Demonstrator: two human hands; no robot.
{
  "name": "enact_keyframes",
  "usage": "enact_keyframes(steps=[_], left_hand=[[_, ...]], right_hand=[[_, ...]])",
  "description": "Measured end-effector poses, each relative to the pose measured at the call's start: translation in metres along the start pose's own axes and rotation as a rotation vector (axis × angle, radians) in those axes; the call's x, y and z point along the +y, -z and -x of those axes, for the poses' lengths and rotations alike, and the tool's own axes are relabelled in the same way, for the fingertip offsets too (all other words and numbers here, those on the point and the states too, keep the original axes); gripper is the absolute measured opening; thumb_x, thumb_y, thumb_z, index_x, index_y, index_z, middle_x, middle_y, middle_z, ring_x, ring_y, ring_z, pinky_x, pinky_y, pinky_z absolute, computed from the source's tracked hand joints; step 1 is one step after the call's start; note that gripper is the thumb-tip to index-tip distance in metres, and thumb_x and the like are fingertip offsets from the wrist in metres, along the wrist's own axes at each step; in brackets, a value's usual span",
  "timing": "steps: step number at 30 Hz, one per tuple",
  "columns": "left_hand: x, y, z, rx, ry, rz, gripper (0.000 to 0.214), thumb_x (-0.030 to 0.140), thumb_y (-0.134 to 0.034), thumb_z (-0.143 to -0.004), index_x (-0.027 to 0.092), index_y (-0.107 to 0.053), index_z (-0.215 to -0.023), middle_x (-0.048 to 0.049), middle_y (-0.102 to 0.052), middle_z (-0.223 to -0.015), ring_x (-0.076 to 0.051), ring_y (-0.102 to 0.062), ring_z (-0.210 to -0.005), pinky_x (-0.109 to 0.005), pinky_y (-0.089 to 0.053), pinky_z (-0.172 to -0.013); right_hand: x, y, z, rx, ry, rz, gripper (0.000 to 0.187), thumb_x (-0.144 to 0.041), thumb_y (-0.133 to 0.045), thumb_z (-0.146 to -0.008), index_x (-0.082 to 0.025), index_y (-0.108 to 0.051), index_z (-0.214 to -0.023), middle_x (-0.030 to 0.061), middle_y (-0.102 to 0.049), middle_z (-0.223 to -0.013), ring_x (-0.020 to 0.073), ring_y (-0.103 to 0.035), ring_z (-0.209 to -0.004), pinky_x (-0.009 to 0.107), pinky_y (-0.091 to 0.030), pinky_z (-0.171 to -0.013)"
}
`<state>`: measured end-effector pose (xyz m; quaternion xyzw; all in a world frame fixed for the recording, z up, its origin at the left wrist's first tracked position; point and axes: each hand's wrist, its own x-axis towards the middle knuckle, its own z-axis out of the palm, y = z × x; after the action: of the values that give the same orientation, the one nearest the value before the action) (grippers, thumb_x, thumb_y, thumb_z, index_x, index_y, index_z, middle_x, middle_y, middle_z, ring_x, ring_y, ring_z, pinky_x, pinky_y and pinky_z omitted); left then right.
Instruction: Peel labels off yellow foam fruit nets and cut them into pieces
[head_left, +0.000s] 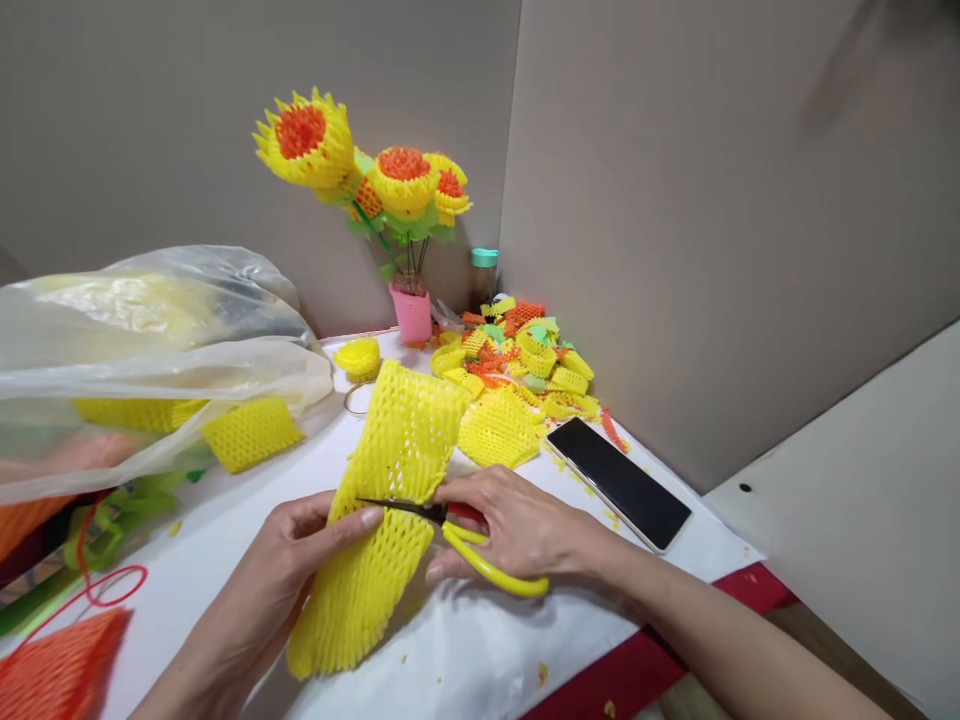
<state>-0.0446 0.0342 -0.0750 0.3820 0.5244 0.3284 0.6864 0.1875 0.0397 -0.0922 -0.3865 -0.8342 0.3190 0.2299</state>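
A yellow foam fruit net lies lengthwise over the white tabletop, pinched at its left edge by my left hand. The left thumb presses on top, just below the scissor tip. My right hand grips scissors with yellow handles and dark blades. These blades reach across the middle of the net from its right edge, pointing left toward the left thumb. Part of the right fingers is hidden behind the handles and the net.
Scraps of foam net are heaped by the wall, beside a phone. Behind stand foam flowers in a pink pot and a teal-lidded bottle. A plastic bag and orange foam net occupy the left.
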Motion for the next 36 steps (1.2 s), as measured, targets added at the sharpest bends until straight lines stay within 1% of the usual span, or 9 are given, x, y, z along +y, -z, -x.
enact_keyframes(steps=[5,10,15,19,22,25,27,31,36], left_hand=[[-0.001,0.003,-0.001,-0.027,0.023,0.039,0.028,0.038,-0.095,-0.060,0.020,-0.084,-0.078,-0.0075,-0.082,-0.067,-0.023,-0.075,-0.057,-0.026,-0.059,-0.053],[-0.001,0.008,-0.004,-0.055,0.044,0.063,0.032,0.038,-0.098,-0.053,0.018,-0.082,-0.072,-0.0071,-0.081,-0.062,-0.021,-0.073,-0.053,-0.025,-0.057,-0.051],[-0.005,0.002,-0.004,-0.047,0.024,0.022,0.028,0.038,-0.095,-0.059,0.018,-0.082,-0.075,-0.0070,-0.081,-0.064,-0.022,-0.073,-0.056,-0.026,-0.057,-0.053],[-0.009,-0.001,-0.005,-0.066,0.027,0.001,0.030,0.039,-0.094,-0.060,0.015,-0.081,-0.071,-0.0085,-0.082,-0.064,-0.021,-0.072,-0.053,-0.025,-0.056,-0.052],[-0.009,-0.001,-0.006,-0.084,0.038,0.011,0.030,0.039,-0.094,-0.060,0.014,-0.082,-0.071,-0.0094,-0.081,-0.064,-0.021,-0.073,-0.054,-0.024,-0.056,-0.053],[-0.007,-0.002,-0.005,-0.108,0.059,0.041,0.028,0.037,-0.094,-0.060,0.016,-0.084,-0.076,-0.0099,-0.082,-0.065,-0.022,-0.074,-0.057,-0.025,-0.056,-0.056],[-0.005,-0.003,-0.003,-0.130,0.078,0.064,0.029,0.035,-0.094,-0.061,0.015,-0.085,-0.080,-0.0112,-0.082,-0.067,-0.022,-0.075,-0.059,-0.026,-0.057,-0.057],[-0.003,-0.004,-0.001,-0.180,0.102,0.087,0.031,0.035,-0.092,-0.064,0.011,-0.085,-0.083,-0.0151,-0.083,-0.071,-0.024,-0.076,-0.063,-0.028,-0.058,-0.063],[-0.004,0.001,-0.004,-0.200,0.111,0.070,0.032,0.033,-0.091,-0.066,0.012,-0.085,-0.090,-0.0156,-0.084,-0.077,-0.024,-0.077,-0.065,-0.028,-0.059,-0.064]], right_hand=[[0.003,-0.001,-0.002,-0.033,0.013,-0.028,0.041,-0.053,-0.080,-0.079,-0.018,-0.059,-0.080,-0.0088,-0.042,-0.062,0.0070,-0.040,-0.056,0.021,-0.026,-0.053],[0.000,0.003,0.000,-0.075,-0.011,-0.058,0.039,-0.055,-0.077,-0.081,-0.019,-0.064,-0.087,-0.0082,-0.042,-0.064,0.0081,-0.038,-0.057,0.023,-0.026,-0.054],[0.001,0.001,0.000,-0.065,0.038,-0.046,0.036,-0.050,-0.079,-0.081,-0.018,-0.062,-0.083,-0.0091,-0.039,-0.062,0.0069,-0.035,-0.054,0.023,-0.025,-0.053],[0.005,-0.005,-0.001,-0.044,0.056,-0.071,0.031,-0.045,-0.078,-0.083,-0.017,-0.065,-0.083,-0.0086,-0.042,-0.062,0.0072,-0.036,-0.053,0.022,-0.026,-0.052],[0.007,-0.008,-0.002,-0.043,0.046,-0.088,0.025,-0.042,-0.075,-0.086,-0.017,-0.070,-0.090,-0.0060,-0.054,-0.066,0.0082,-0.042,-0.056,0.021,-0.030,-0.054],[0.006,-0.008,-0.002,-0.051,0.028,-0.109,0.020,-0.035,-0.075,-0.086,-0.018,-0.073,-0.097,-0.0002,-0.070,-0.084,0.0115,-0.056,-0.067,0.021,-0.038,-0.062],[0.004,-0.008,-0.001,-0.053,0.011,-0.108,0.013,-0.026,-0.072,-0.086,-0.018,-0.074,-0.096,0.0009,-0.073,-0.086,0.0124,-0.059,-0.070,0.021,-0.039,-0.063],[-0.001,-0.007,0.001,-0.047,-0.010,-0.079,0.006,-0.014,-0.068,-0.084,-0.016,-0.073,-0.088,-0.0022,-0.066,-0.071,0.0094,-0.051,-0.059,0.019,-0.033,-0.056],[-0.003,-0.007,0.002,-0.040,-0.032,-0.052,0.007,-0.017,-0.069,-0.085,-0.014,-0.068,-0.078,-0.0046,-0.055,-0.062,0.0078,-0.044,-0.054,0.019,-0.028,-0.054]])
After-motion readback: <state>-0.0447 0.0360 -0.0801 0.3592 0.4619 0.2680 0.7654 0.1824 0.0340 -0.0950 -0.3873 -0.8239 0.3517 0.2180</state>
